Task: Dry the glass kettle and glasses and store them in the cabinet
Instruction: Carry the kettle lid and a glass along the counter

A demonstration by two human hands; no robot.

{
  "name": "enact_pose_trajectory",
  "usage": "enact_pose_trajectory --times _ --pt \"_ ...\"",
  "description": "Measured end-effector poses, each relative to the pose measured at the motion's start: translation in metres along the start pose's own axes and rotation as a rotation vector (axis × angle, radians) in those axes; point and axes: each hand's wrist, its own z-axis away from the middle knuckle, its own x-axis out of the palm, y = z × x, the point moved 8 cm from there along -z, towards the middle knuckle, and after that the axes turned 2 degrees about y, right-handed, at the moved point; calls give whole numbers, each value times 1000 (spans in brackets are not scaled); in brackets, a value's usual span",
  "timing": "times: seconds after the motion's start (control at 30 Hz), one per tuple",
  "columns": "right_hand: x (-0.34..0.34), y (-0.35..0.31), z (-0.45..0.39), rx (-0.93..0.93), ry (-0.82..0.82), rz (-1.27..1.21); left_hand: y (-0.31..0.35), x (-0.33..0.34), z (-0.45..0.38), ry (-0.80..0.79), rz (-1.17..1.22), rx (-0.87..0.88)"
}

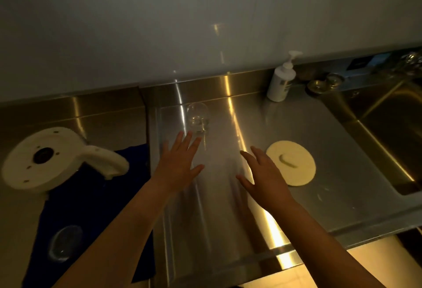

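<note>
A clear glass (197, 117) stands on the steel drainboard (319, 132) toward the back. My left hand (179, 162) hovers just in front of it, fingers spread and straight, holding nothing. My right hand (262, 177) is spread flat above the drainboard, beside a round cream kettle lid (291, 163). The glass kettle (52, 157) lies upside down at the left on a dark blue towel (91, 201), its white base and handle facing up. A second clear glass (65, 243) sits on that towel near the front.
A white pump bottle (282, 80) stands at the back edge of the drainboard. A deep steel sink (388, 132) lies to the right, with metal strainer pieces (324, 84) behind it. A plain wall rises behind the counter.
</note>
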Motion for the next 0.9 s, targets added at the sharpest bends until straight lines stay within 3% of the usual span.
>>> enact_pose_trajectory --times 0.23,0.6,0.9 --pt "-1 77 -8 187 -53 -12 16 -3 -62 15 -55 12" --pt "12 121 -31 323 -87 37 -5 9 -134 141 -91 -9" --pt "25 147 -40 310 -150 52 -21 30 -168 33 -22 -179"
